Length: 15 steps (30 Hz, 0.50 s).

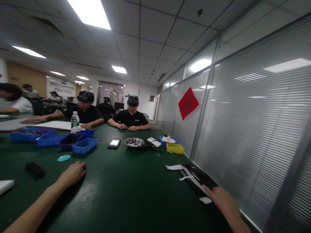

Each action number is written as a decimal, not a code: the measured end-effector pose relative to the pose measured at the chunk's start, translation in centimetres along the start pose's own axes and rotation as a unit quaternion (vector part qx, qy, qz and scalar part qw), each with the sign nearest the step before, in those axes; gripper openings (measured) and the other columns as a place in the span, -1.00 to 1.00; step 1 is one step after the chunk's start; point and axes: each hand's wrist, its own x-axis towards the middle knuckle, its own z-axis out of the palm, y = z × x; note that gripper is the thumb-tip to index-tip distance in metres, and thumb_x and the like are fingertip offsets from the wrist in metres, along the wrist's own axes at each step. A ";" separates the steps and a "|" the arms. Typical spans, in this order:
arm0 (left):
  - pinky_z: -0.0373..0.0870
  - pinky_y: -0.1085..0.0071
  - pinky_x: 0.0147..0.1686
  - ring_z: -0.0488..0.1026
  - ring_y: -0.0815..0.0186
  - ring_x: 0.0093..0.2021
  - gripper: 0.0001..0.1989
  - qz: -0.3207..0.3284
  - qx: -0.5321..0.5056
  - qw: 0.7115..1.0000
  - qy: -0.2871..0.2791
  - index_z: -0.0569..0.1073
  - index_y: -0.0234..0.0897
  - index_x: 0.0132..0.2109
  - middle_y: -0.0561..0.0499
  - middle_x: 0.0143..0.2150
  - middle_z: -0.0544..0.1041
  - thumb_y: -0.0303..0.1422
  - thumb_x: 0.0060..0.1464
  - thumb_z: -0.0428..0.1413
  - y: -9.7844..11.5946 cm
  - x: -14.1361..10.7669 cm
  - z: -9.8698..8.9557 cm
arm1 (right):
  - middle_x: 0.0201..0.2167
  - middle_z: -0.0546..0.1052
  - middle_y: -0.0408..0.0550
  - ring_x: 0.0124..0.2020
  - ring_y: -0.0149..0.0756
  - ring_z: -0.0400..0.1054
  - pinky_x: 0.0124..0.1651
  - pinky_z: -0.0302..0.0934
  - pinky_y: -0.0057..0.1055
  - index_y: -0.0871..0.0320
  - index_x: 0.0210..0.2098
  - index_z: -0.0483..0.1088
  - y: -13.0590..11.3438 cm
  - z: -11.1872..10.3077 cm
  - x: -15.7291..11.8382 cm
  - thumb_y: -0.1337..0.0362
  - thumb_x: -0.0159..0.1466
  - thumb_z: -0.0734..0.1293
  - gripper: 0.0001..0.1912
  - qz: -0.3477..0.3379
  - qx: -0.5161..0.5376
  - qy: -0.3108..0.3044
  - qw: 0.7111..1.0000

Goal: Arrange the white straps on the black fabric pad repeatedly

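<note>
My left hand (74, 172) rests on the green table (121, 191) with its fingers curled in. Nothing shows in it, though the underside of the fingers is hidden. At the table's right edge, my right hand (222, 197) is closed at the near end of a black flat object (200, 176). One digit lies stretched over a white strip (198, 184) there; the other fingers are mostly hidden. Another short white strip (186, 177) lies across the black object, and a white piece (205, 200) pokes out near my hand.
Beyond my left hand stand several blue trays (84, 146), a light-blue disc (63, 158) and a water bottle (75, 121). Farther off are a phone (114, 144), a metal bowl (134, 142) and a yellow tray (175, 148). Two people sit across. A glass partition (243, 129) borders the right side.
</note>
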 end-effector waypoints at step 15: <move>0.36 0.30 -0.15 0.46 0.12 -0.17 -0.67 0.004 0.010 1.000 0.004 0.47 -0.33 -0.14 -0.20 -0.16 0.46 -0.28 0.05 -0.07 0.2 -0.2 0.0 | -0.40 0.56 0.13 -0.30 -0.03 0.48 -0.27 0.27 -0.24 0.13 -0.50 0.47 0.8 0.0 1.0 -0.21 0.15 0.13 -0.43 -0.029 0.026 -0.067 0.997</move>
